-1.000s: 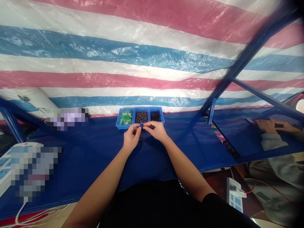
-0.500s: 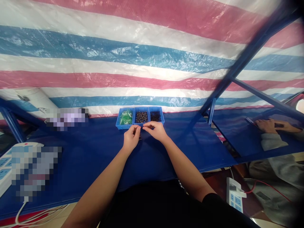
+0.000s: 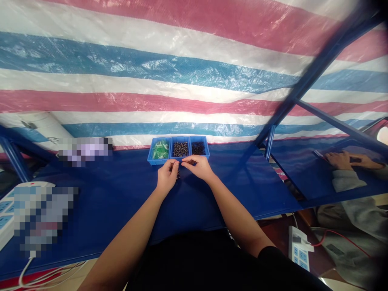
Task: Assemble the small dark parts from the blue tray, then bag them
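My left hand (image 3: 167,174) is closed in a pinch just in front of the blue bins, with thumb and forefinger together. Facing it, my right hand (image 3: 198,166) pinches too, its fingertips close to the left ones. Whatever lies between the fingers is too small to name. Some small dark pieces (image 3: 178,174) show beside my left thumb, partly hidden by the hand. Behind the hands stand three joined blue bins: one with green and clear pieces (image 3: 160,149), a middle one with small brass-and-black parts (image 3: 180,149), and a right one with small black parts (image 3: 198,148).
The hands work over a blue table (image 3: 242,194). A white power strip (image 3: 9,210) lies at the left, with blurred-out items beside it. Blue metal frame bars (image 3: 273,125) rise at the right, where another person's hands (image 3: 342,159) rest on a table. Striped sheeting hangs behind.
Both hands stay almost in the same place. The fingertips have shifted very slightly; no other movement is visible.
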Tool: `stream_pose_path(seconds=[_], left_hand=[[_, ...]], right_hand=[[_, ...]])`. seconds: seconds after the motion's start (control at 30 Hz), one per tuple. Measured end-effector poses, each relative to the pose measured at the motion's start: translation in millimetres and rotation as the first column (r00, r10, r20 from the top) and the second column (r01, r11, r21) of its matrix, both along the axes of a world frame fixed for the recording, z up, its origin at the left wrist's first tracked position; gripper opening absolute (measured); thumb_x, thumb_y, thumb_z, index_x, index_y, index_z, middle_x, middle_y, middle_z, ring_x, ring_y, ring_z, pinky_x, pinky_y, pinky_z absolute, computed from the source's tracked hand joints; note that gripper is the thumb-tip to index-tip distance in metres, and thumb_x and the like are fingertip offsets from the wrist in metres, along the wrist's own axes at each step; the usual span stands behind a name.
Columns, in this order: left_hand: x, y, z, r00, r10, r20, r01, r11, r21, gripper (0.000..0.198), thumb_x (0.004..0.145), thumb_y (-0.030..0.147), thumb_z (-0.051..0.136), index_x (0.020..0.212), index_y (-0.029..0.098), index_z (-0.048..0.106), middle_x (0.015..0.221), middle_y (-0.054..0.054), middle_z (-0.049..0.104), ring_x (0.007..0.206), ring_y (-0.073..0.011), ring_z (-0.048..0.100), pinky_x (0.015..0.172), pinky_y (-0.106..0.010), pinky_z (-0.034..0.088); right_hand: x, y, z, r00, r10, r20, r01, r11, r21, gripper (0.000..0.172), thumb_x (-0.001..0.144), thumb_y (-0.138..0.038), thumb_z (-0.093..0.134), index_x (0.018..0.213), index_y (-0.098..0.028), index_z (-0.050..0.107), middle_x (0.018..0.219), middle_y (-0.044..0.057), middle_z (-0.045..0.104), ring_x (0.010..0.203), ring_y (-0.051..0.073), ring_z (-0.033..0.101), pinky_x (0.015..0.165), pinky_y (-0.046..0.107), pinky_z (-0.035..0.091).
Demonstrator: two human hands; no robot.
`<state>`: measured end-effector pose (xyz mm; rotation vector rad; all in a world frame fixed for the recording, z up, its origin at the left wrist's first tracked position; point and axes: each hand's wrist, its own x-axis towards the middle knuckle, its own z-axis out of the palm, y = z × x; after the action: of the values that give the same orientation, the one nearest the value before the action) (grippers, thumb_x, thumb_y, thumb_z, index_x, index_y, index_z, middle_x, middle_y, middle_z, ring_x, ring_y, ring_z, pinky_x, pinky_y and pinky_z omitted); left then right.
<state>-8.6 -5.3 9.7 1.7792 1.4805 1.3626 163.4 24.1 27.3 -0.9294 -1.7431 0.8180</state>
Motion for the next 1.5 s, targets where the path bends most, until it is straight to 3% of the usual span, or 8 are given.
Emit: stream_pose_path(seconds=[0.27,0.37,0.5,0.63,0.8,1.07,1.3,1.5], left_hand=[[1,0,0.4,1.000,-0.011,0.027,0.011,1.000,-0.018,0.030,0.090,0.045,0.050,0.099,0.020,0.064,0.063,0.002,0.060,0.056,-0.0128,0.057,0.059,-0.023,0.045],[1,1,-0.6,0.999,0.034,0.025,-0.034,0.999,-0.029,0.030,0.091,0.044,0.049,0.101,0.020,0.064,0.064,0.002,0.060,0.056,-0.0126,0.057,0.057,-0.023,0.045],[0,3,-3.0,0.996,0.083,0.015,-0.083,0.996,-0.041,0.029,0.091,0.042,0.048,0.100,0.020,0.065,0.062,0.002,0.059,0.054,-0.0120,0.056,0.056,-0.022,0.044],[-1,3,-4.2,0.991,0.134,-0.016,-0.134,0.990,-0.036,0.027,0.091,0.041,0.049,0.097,0.020,0.065,0.063,0.002,0.060,0.056,-0.0126,0.056,0.059,-0.023,0.044],[-9,8,-7.2,0.948,0.318,0.032,-0.317,0.948,-0.027,0.025,0.090,0.039,0.049,0.088,0.020,0.065,0.065,0.001,0.063,0.061,-0.0144,0.059,0.061,-0.024,0.044],[-9,16,-10.9,0.878,0.434,0.202,-0.403,0.898,-0.175,0.025,0.088,0.037,0.046,0.084,0.019,0.063,0.063,0.002,0.060,0.059,-0.0135,0.059,0.060,-0.024,0.046],[-5,14,-11.1,0.905,0.390,0.171,-0.351,0.910,-0.221,0.022,0.085,0.035,0.048,0.083,0.020,0.064,0.063,0.001,0.061,0.059,-0.0140,0.060,0.059,-0.024,0.045],[-2,11,-9.2,0.936,0.305,0.174,-0.268,0.940,-0.210,0.024,0.087,0.038,0.049,0.085,0.019,0.064,0.061,0.002,0.060,0.056,-0.0129,0.058,0.054,-0.022,0.044]], right_hand=[[2,6,-5.2,0.991,-0.137,0.001,0.137,0.990,-0.017,0.018,0.079,-0.034,0.068,0.089,-0.020,0.075,0.086,0.005,0.074,0.073,0.017,0.068,0.073,0.029,0.057],[7,14,-7.7,0.934,-0.340,-0.113,0.317,0.931,-0.183,0.023,0.078,-0.034,0.068,0.093,-0.018,0.074,0.081,0.006,0.074,0.068,0.018,0.070,0.072,0.032,0.059],[11,24,-9.9,0.846,-0.409,-0.343,0.261,0.877,-0.403,0.041,0.076,-0.033,0.070,0.111,-0.010,0.066,0.089,0.010,0.074,0.068,0.019,0.071,0.067,0.033,0.061],[12,25,-11.9,0.853,-0.370,-0.368,0.226,0.898,-0.377,0.036,0.081,-0.034,0.064,0.109,-0.011,0.066,0.089,0.009,0.073,0.066,0.016,0.069,0.063,0.030,0.060],[8,12,-13.1,0.992,-0.088,0.093,0.098,0.989,-0.109,0.019,0.082,-0.030,0.062,0.094,-0.019,0.073,0.078,0.003,0.072,0.066,0.014,0.065,0.066,0.027,0.053],[-15,-10,-11.2,0.802,0.162,0.575,-0.169,0.985,-0.041,0.025,0.073,-0.039,0.077,0.087,-0.020,0.072,0.080,0.001,0.069,0.074,0.013,0.061,0.064,0.022,0.040],[-24,-14,-13.2,0.724,0.142,0.675,-0.153,0.987,-0.043,0.016,0.081,-0.033,0.069,0.086,-0.019,0.071,0.084,0.003,0.066,0.079,0.014,0.059,0.062,0.023,0.036],[-14,-6,-12.6,0.862,0.158,0.481,-0.134,0.987,-0.084,0.010,0.078,-0.018,0.065,0.085,-0.016,0.072,0.080,0.004,0.068,0.072,0.013,0.060,0.069,0.024,0.043]])
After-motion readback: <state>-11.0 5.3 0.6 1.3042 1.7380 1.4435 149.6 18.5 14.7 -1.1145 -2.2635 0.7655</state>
